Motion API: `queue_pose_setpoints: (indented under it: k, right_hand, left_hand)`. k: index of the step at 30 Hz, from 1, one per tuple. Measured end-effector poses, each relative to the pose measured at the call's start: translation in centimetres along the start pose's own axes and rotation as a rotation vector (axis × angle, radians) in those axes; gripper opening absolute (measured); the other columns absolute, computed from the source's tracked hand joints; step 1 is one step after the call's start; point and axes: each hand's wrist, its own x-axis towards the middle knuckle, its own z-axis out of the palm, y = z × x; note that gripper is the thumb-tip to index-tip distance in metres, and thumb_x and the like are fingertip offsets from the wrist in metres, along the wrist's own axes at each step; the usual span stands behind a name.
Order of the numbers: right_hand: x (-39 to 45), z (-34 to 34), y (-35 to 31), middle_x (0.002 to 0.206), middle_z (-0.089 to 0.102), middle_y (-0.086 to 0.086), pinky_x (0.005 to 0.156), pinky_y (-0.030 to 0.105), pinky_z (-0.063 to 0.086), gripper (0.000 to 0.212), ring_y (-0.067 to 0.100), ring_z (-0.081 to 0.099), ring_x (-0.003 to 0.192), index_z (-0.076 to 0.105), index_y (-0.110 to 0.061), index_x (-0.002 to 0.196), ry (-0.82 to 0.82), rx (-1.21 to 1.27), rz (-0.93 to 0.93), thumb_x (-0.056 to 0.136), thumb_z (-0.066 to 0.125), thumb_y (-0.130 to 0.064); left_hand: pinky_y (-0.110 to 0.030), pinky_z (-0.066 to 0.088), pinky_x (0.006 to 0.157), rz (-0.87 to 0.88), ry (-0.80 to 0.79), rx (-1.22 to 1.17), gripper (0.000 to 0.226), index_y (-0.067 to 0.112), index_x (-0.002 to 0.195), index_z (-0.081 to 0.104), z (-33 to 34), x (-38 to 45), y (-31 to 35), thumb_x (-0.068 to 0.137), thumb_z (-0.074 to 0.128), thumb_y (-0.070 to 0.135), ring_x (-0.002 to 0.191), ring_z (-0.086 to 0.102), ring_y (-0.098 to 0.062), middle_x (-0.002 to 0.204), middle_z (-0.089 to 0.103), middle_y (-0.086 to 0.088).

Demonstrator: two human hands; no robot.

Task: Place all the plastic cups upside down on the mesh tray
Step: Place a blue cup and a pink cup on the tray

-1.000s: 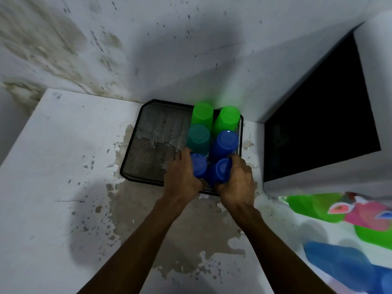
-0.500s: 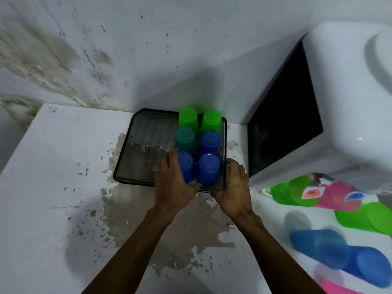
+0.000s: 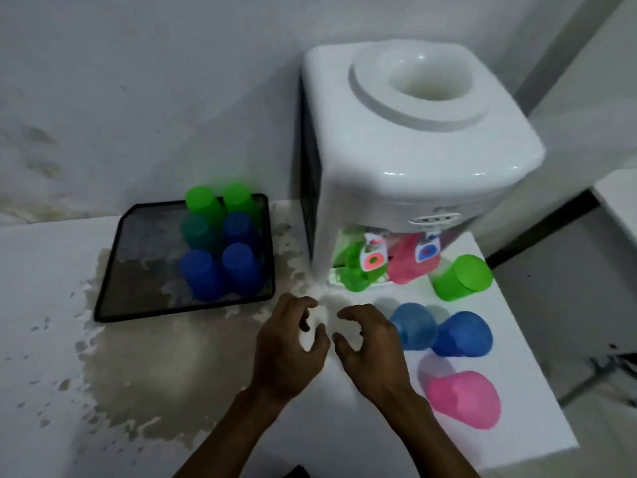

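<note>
A black mesh tray (image 3: 113, 270) lies on the white counter at the left. Several cups stand upside down along its right side: two green (image 3: 203, 203), one teal (image 3: 196, 231) and three blue (image 3: 201, 274). To the right, loose cups lie on the counter: a light blue cup (image 3: 415, 326), a darker blue cup (image 3: 463, 334), a pink cup (image 3: 463, 398) and a green cup (image 3: 462, 277). My left hand (image 3: 287, 350) and my right hand (image 3: 370, 343) hover empty between tray and loose cups, fingers curled and apart.
A white water dispenser (image 3: 410, 139) stands at the back right. A green cup (image 3: 355, 270) and a pink cup (image 3: 410, 260) sit under its taps. The counter's paint is peeled in a large patch (image 3: 148, 367). The counter's right edge (image 3: 537, 357) drops off.
Both hands let go of the two front blue cups on the tray and drew back to the right, toward the loose cups. The view has swung right, bringing the dispenser into sight.
</note>
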Motion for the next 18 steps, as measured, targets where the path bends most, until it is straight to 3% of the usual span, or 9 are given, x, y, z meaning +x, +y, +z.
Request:
queue_pose_setpoints:
  k: [4, 7, 10, 14, 18]
  right_hand:
    - [-2.9, -3.2, 3.6, 0.109, 0.066, 0.001, 0.083, 0.017, 0.042, 0.033, 0.020, 0.062, 0.101, 0.064, -0.016, 0.106, 0.123, 0.001, 0.022, 0.075, 0.074, -0.015]
    - [-5.1, -5.1, 6.5, 0.105, 0.065, 0.005, 0.077, 0.027, 0.046, 0.046, 0.026, 0.061, 0.096, 0.060, -0.014, 0.108, 0.255, -0.049, 0.083, 0.067, 0.079, -0.021]
    - [-6.8, -6.7, 9.0, 0.107, 0.061, 0.005, 0.075, 0.032, 0.045, 0.067, 0.026, 0.056, 0.096, 0.056, -0.018, 0.116, 0.313, -0.181, 0.245, 0.059, 0.083, -0.040]
    - [-8.2, -7.6, 11.2, 0.126, 0.052, 0.004, 0.090, 0.040, 0.047, 0.099, 0.025, 0.050, 0.113, 0.045, -0.019, 0.131, 0.264, -0.232, 0.543, 0.051, 0.076, -0.068]
    - [-9.1, -7.6, 12.5, 0.132, 0.048, 0.002, 0.093, 0.037, 0.046, 0.110, 0.022, 0.048, 0.118, 0.038, -0.020, 0.134, 0.171, -0.190, 0.680, 0.047, 0.074, -0.075]
  left_hand:
    - [-0.028, 0.055, 0.071, -0.008, -0.225, -0.016, 0.064, 0.022, 0.125, 0.046, 4.4, -0.4, 2.8, 0.067, 0.073, 0.030, 0.090, 0.055, -0.006, 0.115, 0.052, 0.006]
    - [-0.034, 0.050, 0.092, 0.010, -0.384, 0.022, 0.093, 0.021, 0.141, 0.029, 7.7, -0.1, 4.1, 0.063, 0.074, 0.041, 0.120, 0.047, -0.015, 0.138, 0.042, 0.002]
    - [-0.039, 0.042, 0.103, 0.015, -0.464, 0.121, 0.113, 0.020, 0.148, 0.014, 10.6, 0.4, 5.7, 0.059, 0.082, 0.041, 0.133, 0.037, -0.022, 0.151, 0.032, -0.003]
    - [-0.040, 0.039, 0.106, -0.064, -0.475, 0.186, 0.120, 0.017, 0.149, 0.009, 13.1, 0.8, 6.8, 0.059, 0.085, 0.040, 0.135, 0.035, -0.025, 0.151, 0.031, -0.005]
    - [-0.038, 0.043, 0.102, -0.158, -0.453, 0.177, 0.108, 0.016, 0.147, 0.016, 14.6, 0.9, 7.1, 0.065, 0.083, 0.036, 0.131, 0.040, -0.024, 0.146, 0.038, -0.005]
